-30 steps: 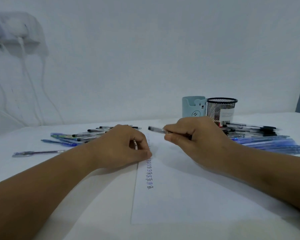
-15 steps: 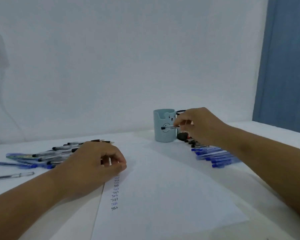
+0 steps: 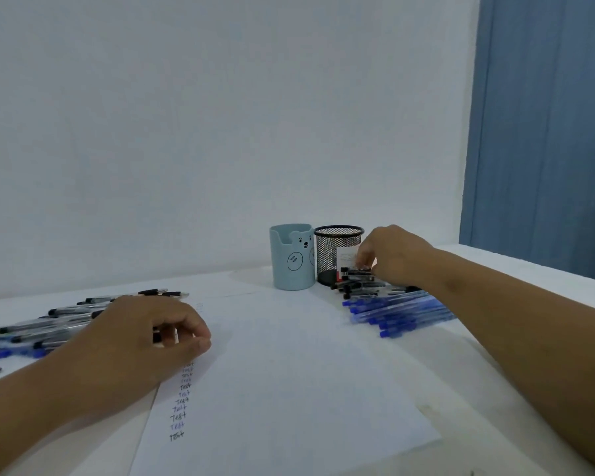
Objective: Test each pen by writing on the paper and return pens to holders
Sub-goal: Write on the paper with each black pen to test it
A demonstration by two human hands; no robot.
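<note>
1. Two hands in view. Our right hand (image 3: 397, 257) reaches to the heap of black-capped clear pens (image 3: 361, 281) just beside the black wire-mesh holder (image 3: 337, 254), fingertips pinching one slim black-capped pen (image 3: 358, 271) at its middle.
2. We judge that pen light, stiff, smooth plastic, a bit slippery; take it mid-barrel, not by the cap.
3. Our left hand (image 3: 148, 333) rests curled on the white paper sheet (image 3: 289, 379); whether it holds anything, we cannot tell.
4. Right forearm stretched forward, wrist bent down; left forearm lies flat on the white table (image 3: 488, 355).
</note>
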